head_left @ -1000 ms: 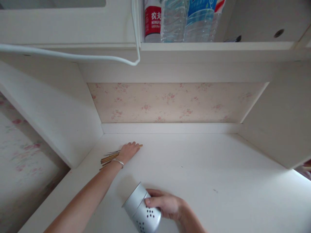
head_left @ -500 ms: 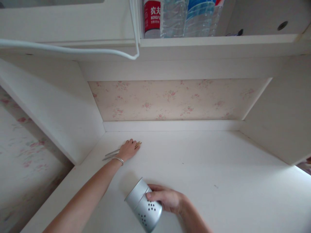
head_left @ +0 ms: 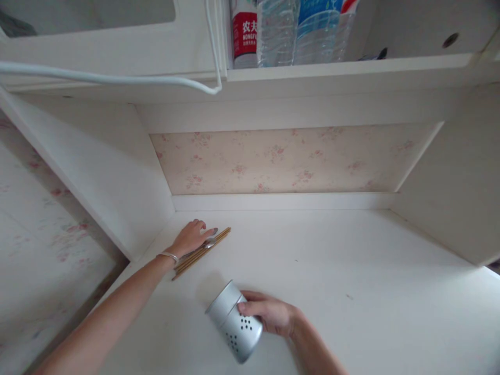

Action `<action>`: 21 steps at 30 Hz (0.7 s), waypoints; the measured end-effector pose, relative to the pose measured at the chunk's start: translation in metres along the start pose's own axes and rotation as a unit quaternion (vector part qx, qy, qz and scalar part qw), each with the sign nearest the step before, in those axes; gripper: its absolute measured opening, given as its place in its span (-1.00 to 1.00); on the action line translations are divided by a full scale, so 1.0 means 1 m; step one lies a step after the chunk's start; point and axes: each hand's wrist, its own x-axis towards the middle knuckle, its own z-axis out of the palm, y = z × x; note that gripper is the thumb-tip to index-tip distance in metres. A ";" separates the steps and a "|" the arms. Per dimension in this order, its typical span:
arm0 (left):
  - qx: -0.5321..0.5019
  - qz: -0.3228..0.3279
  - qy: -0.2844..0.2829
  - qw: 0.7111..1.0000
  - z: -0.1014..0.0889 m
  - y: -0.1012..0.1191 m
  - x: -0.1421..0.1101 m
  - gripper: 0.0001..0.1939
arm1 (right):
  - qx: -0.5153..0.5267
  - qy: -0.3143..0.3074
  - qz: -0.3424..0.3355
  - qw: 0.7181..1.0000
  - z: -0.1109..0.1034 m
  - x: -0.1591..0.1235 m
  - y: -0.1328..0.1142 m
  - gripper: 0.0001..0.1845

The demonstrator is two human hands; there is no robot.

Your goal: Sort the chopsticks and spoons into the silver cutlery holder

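Near the back left of the white tabletop, my left hand [head_left: 191, 237] lies over a small bundle of cutlery, its thumb and fingers apart. Beside and partly under that hand are wooden chopsticks [head_left: 201, 257], lying slantwise close together. A metal spoon [head_left: 210, 242] rests along them, and another spoon-like metal end [head_left: 214, 231] shows by the thumb tip; their handles are mostly hidden by the hand. My right hand [head_left: 273, 313] grips a silver metal utensil holder [head_left: 234, 323] with punched holes. The holder is tilted, its mouth towards the upper left, and its inside is out of sight.
Above the white tabletop [head_left: 332, 260] hangs a shelf [head_left: 344, 70] with several plastic bottles [head_left: 275, 34]. A white cable [head_left: 117, 79] droops in front of the cabinet at upper left. Side panels [head_left: 113, 161] close in the left and right, with floral wallpaper [head_left: 273, 161] behind.
My left hand has shifted left and its fingers have spread, uncovering the chopsticks and spoon. My right hand keeps the utensil holder tilted in nearly the same place. The view has tipped slightly.
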 end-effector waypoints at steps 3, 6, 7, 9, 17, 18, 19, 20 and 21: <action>0.022 0.018 -0.038 0.999 -0.005 -0.007 -0.025 -0.46 | -0.003 -0.006 0.001 1.000 0.000 -0.001 0.000 -0.37; 0.056 0.027 -0.079 0.995 0.003 -0.012 -0.045 -0.51 | -0.009 -0.010 0.004 1.000 0.000 -0.001 0.000 -0.38; 0.062 0.025 -0.086 0.994 0.006 -0.012 -0.050 -0.52 | -0.011 -0.009 0.004 1.000 -0.001 -0.001 0.001 -0.39; 0.064 0.027 -0.096 0.993 0.012 -0.011 -0.054 -0.56 | -0.013 -0.007 0.002 1.000 -0.001 -0.002 0.002 -0.39; 0.047 0.019 -0.138 0.989 0.019 0.005 -0.037 -0.66 | -0.025 0.000 -0.004 1.000 -0.001 -0.003 0.003 -0.36; 0.044 0.015 -0.138 0.989 0.020 0.007 -0.035 -0.66 | -0.025 0.000 -0.004 1.000 0.000 -0.003 0.002 -0.36; 0.042 0.011 -0.137 0.990 0.021 0.008 -0.034 -0.66 | -0.025 0.001 -0.003 1.000 0.000 -0.003 0.002 -0.35; 0.041 0.006 -0.134 0.990 0.022 0.009 -0.032 -0.66 | -0.025 0.002 -0.001 1.000 0.000 -0.003 0.002 -0.35; 0.041 -0.001 -0.130 0.991 0.023 0.009 -0.031 -0.66 | -0.024 0.003 0.000 1.000 0.000 -0.003 0.001 -0.35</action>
